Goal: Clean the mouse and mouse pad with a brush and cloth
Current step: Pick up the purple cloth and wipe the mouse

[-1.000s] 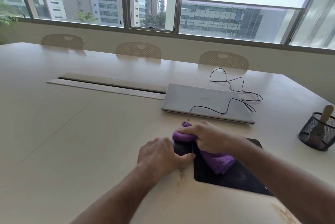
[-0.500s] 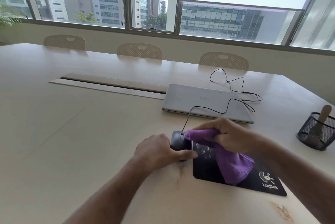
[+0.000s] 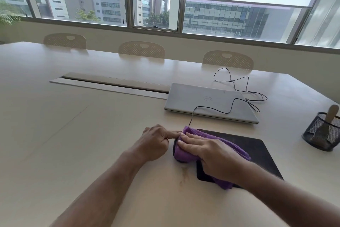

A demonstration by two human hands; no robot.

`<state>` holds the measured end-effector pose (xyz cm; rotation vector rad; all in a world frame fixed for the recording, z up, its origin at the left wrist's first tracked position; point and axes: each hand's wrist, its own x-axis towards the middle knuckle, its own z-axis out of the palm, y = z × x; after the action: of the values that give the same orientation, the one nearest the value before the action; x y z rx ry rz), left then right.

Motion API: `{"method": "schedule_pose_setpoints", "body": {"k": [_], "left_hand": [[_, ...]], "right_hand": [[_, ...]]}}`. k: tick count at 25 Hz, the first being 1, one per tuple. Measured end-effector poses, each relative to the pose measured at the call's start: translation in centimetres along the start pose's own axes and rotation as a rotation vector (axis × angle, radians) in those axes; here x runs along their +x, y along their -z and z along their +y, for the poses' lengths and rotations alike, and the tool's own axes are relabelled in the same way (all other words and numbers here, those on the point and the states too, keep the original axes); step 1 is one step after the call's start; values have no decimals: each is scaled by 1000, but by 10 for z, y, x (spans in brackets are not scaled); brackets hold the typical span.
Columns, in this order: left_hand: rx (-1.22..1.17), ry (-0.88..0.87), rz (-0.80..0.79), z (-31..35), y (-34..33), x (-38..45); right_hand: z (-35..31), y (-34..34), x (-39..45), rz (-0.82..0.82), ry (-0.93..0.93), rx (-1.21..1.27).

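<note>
Lying under the flat right hand (image 3: 207,150), purple cloth (image 3: 184,154) covers the mouse (image 3: 174,146).

A person's right hand (image 3: 211,150) lies flat, fingers straight, on a purple cloth (image 3: 207,137) draped over a dark mouse (image 3: 175,148), which sits at the left edge of a black mouse pad (image 3: 257,151) on a pale table (image 3: 73,134). The left hand (image 3: 156,142) rests just left of the mouse, fingers curled, its forefinger stretched out to touch the cloth. Beyond the mouse lies a closed silver laptop (image 3: 211,101) with the mouse's black cable (image 3: 237,89) looping across it, and well right of the mouse stands a black mesh cup (image 3: 321,132) holding a wooden-handled brush (image 3: 332,114).
</note>
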<state>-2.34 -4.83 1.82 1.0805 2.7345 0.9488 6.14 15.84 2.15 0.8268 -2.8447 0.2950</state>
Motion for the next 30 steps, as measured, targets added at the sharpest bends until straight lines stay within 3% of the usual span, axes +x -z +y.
{"method": "schedule_pose_setpoints", "body": {"k": [4,8,12,15,17,21,24,27,30], "left_hand": [[-59,2,61,-2,-1,2],[-76,29,60,-4,-6,4],[-104,61,60,-6,-8,4],[-118,64,53,-5,-8,4],[-125,72,54,-5,-8,4],[-148,55,70,-10,-11,5],[-159,58,77,-11,-13,7],[-172,70,89,-11,-14,8],[-189,60,89,-12,-15,6]], "right_hand": [[-9,-5,-9,45,183,-263],[-21,-12,-14,24,288,-270],[-14,10,-16,-24,33,283],[0,25,-18,242,-240,605],[-3,24,-19,336,-202,467],[-17,-3,-23,96,73,123],[-18,3,-29,76,79,266],[-14,12,-32,216,-25,341],[-21,11,-30,117,-29,329]]}}
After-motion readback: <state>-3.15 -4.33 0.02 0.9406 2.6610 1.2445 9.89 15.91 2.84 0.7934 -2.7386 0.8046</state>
